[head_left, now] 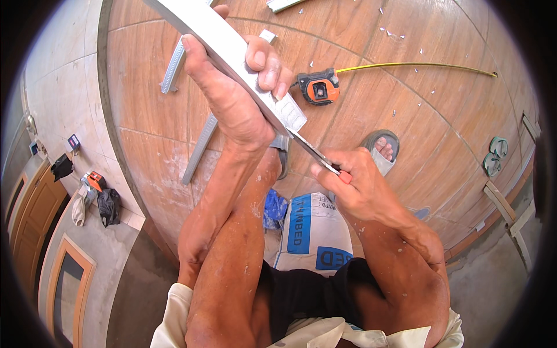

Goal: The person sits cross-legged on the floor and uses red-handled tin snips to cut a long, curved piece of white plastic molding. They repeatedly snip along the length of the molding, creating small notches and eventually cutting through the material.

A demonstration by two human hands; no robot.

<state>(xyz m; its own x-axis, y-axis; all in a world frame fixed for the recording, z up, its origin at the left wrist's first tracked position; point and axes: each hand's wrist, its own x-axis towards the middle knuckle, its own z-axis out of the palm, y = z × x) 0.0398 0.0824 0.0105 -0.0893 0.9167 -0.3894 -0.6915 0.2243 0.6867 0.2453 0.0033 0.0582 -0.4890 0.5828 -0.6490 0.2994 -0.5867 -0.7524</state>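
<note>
My left hand [229, 101] is wrapped around a long silver-white metal channel [212, 37], which slants from the top edge down toward the middle. Its thumb lies along one side and its fingers curl over the other. In my right hand [362, 182] is a pair of tin snips [313, 152] with a red handle end showing. The dark blades meet the near end of the channel; how far they are open is hard to see. Most of the handles are hidden by my fingers.
On the wood-look tiles lie an orange-and-black tape measure [319, 87] with its yellow tape out, metal strips [200, 148] and several small metal scraps [391, 33]. A printed sack [316, 232] is between my legs. Green slippers [493, 156] lie at right; bags [108, 206] are at left.
</note>
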